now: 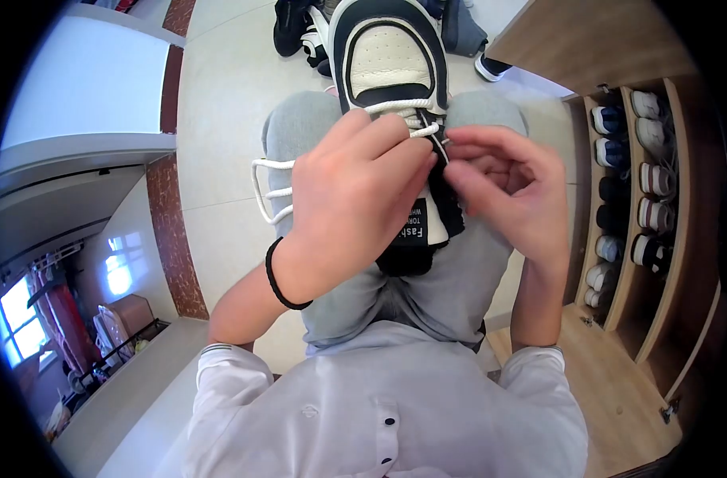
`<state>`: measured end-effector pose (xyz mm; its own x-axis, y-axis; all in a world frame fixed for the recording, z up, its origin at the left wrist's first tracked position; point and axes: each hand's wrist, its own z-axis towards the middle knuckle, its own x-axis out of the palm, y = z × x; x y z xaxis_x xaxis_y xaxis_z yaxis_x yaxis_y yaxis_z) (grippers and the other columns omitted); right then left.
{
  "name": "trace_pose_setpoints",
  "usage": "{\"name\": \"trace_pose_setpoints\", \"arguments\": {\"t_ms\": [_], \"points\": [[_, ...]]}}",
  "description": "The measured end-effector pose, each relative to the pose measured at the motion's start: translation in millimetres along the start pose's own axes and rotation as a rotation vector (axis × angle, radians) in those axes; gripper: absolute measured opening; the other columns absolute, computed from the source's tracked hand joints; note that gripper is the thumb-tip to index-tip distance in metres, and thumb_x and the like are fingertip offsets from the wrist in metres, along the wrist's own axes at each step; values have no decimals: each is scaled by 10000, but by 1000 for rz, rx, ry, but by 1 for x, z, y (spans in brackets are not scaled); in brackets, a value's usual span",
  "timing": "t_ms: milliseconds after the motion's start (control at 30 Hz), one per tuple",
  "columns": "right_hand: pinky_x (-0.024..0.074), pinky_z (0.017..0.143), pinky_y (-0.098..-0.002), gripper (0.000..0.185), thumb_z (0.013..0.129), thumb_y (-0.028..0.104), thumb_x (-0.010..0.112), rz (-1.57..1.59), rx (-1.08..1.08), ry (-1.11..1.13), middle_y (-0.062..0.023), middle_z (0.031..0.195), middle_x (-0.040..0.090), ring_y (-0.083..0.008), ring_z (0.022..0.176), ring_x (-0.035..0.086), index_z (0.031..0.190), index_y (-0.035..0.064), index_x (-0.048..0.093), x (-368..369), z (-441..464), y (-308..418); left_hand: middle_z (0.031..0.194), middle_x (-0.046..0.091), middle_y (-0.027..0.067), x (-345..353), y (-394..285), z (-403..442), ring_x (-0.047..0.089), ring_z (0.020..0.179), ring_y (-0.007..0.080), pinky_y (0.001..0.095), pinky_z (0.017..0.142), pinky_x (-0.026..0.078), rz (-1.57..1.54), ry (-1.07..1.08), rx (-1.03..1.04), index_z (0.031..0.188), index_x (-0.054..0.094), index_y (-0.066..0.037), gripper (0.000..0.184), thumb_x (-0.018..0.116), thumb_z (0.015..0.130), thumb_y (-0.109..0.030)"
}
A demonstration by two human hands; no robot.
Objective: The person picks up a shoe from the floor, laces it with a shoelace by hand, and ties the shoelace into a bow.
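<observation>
A cream and black sneaker [387,60] rests on my lap, its toe pointing away from me. Its white shoelace [403,104] runs across the front eyelets, and loose loops stick out to the left of my left hand. My left hand [359,179], with a black band at the wrist, is closed over the lacing; its fingertips are partly hidden. At the right side of the opening, my right hand [507,179] has thumb and forefinger closed about a short stretch of lace. The black tongue label [412,221] shows below my left hand.
On the right stands an open shoe cabinet [630,215] with several pairs of shoes on its shelves. More dark shoes [299,32] lie on the tiled floor [224,103] beyond my knees. A clothes rack [56,307] is reflected or seen at left.
</observation>
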<state>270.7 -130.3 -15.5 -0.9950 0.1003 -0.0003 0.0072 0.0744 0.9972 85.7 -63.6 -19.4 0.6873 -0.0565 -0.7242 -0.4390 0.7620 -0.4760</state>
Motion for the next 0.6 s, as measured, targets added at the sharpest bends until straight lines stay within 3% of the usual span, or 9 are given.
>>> {"name": "trace_pose_setpoints", "arguments": {"t_ms": [100,200,367,567,600], "points": [[514,578,-193,212,915,2,705,-73,9,-47,-54,897,722,-46,721,657,1124,-36,704,6,1,1,727,506,40,-4,-2,2,550,721,245,379,573,469,5,31,8,797,643,-82,112,751,767,-73],[508,571,-195,138,938,15,686,-208,-49,-77,-32,846,707,-30,697,640,1069,-30,695,10,2,0,807,622,83,-13,-7,2,583,743,272,356,658,490,-1,130,-71,924,720,-20,169,775,769,16],[499,566,-188,71,962,23,656,-207,-24,-126,-29,851,686,-28,680,633,1006,-33,648,13,-2,-6,835,661,82,-22,-3,-4,621,753,194,298,672,489,-224,69,-153,1016,761,-19,213,784,807,17],[461,462,-199,161,1060,152,513,16,-67,-281,-113,983,709,-112,622,670,1106,9,570,-3,-5,-8,848,685,86,-53,5,-8,623,768,161,255,691,471,-239,29,-218,1033,755,17,205,777,829,10],[442,435,-204,186,1077,172,459,182,-123,-273,-136,1023,710,-131,610,677,1104,15,554,-13,-5,-10,851,687,84,-58,8,-8,621,772,155,254,691,469,-236,36,-232,1035,753,22,200,773,837,6]]}}
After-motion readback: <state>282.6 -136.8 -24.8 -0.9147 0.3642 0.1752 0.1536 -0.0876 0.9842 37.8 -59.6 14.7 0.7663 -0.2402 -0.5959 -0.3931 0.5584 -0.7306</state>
